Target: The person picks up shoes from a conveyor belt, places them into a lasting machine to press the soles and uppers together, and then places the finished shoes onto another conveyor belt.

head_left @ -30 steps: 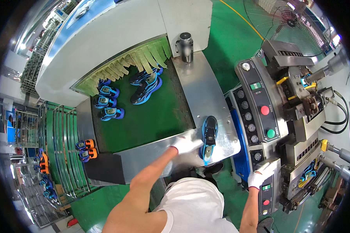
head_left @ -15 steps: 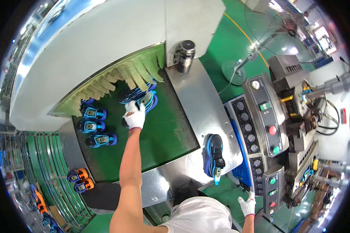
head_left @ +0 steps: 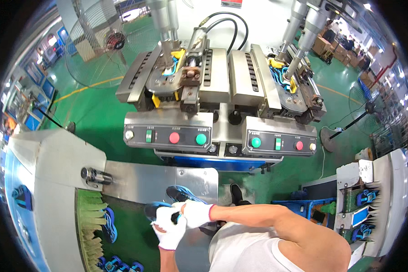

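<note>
My left hand (head_left: 170, 233) and my right hand (head_left: 196, 213), both in white gloves, meet over the near end of a metal shelf. Between them they grip a black and blue sneaker (head_left: 153, 210), with its toe pointing away to the left. The gloves cover most of its heel and opening. Just beyond the hands, a second black and blue sneaker (head_left: 180, 192) lies on the metal shelf (head_left: 149, 179); its near end is hidden. More blue sneakers (head_left: 114, 264) sit on the green belt (head_left: 127, 222) at lower left.
Ahead stands a two-station press (head_left: 220, 97) with button panels (head_left: 167, 137) and blue shoe parts in both stations. A steel flask (head_left: 96, 176) sits at the shelf's far left, beside a white machine housing (head_left: 59, 158) with green curtain strips (head_left: 88, 213). Fans flank the press.
My view has swung right toward the press. The left hand has moved off the belt to the shelf with a sneaker. My right hand has left the press side and joined it.
</note>
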The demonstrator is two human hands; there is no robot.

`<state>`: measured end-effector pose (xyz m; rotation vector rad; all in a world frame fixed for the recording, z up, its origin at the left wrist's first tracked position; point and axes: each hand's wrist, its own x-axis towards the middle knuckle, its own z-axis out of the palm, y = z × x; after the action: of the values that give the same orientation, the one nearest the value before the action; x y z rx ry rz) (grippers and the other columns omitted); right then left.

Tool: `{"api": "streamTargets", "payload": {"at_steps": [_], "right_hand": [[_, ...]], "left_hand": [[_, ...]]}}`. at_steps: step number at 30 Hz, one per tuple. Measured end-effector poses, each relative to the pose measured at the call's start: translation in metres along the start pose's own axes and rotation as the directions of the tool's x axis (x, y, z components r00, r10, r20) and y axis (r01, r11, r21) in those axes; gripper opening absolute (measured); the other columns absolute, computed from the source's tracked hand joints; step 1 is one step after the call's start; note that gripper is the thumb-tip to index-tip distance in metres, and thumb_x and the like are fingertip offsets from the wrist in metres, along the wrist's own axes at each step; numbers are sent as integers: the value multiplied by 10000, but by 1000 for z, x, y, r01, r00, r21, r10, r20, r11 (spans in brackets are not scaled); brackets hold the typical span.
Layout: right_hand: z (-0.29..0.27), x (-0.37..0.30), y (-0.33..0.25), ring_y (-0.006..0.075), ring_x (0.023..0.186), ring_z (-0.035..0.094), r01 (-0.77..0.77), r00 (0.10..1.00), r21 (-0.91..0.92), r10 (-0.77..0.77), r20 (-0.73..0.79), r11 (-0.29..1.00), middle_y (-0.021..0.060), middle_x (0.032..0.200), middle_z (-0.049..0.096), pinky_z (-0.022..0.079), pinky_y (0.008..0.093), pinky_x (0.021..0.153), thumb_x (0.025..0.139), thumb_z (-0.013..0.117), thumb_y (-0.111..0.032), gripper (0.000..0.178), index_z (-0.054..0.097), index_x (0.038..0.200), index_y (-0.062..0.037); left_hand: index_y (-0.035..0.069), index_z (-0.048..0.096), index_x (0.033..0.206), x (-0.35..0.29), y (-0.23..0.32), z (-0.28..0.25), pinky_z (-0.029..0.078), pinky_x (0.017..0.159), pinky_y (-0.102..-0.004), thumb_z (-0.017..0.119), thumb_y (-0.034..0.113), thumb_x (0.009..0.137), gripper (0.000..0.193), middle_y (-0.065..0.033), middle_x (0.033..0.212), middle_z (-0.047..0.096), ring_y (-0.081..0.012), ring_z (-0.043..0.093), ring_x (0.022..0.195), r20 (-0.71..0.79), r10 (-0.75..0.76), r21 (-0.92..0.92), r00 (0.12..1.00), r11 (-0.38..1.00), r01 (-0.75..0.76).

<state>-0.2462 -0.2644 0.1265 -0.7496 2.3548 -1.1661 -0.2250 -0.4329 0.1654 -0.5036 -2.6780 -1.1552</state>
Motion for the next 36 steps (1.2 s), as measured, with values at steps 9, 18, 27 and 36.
{"api": "streamTargets", "payload": {"at_steps": [9,18,27,36], "right_hand": [[-171,-120,49,183,1111,665,55,964,996,258,-72,72,81,1290,684,555,371,980,844,800,-49,647,550,1440,-14],[-225,-215,108,340,1156,670,526,784,849,419,-459,-54,187,1354,633,571,466,984,735,787,46,860,422,1513,23],[-195,-205,115,427,1117,689,672,678,721,530,-509,-169,254,1244,683,566,531,1014,736,542,-121,661,556,1358,99],[-186,-201,97,351,828,744,623,661,772,613,-432,-127,177,910,726,642,466,811,762,595,32,326,650,1082,66]], "left_hand": [[-3,592,1312,202,108,18,566,916,-375,785,14,825,524,-205,1329,589,-304,652,1112,-241,292,-87,926,943,-320],[26,574,1327,257,53,70,584,877,-339,690,23,919,425,-126,1217,650,-221,703,1012,-200,11,-65,980,998,-25],[1,548,1358,213,33,73,564,931,-334,647,-5,941,429,-151,1258,629,-231,690,1081,-142,-148,-197,979,973,119],[-2,530,1370,130,-6,73,544,938,-306,636,16,973,411,-132,1264,629,-170,655,1081,-68,-439,-266,896,873,408]]}}
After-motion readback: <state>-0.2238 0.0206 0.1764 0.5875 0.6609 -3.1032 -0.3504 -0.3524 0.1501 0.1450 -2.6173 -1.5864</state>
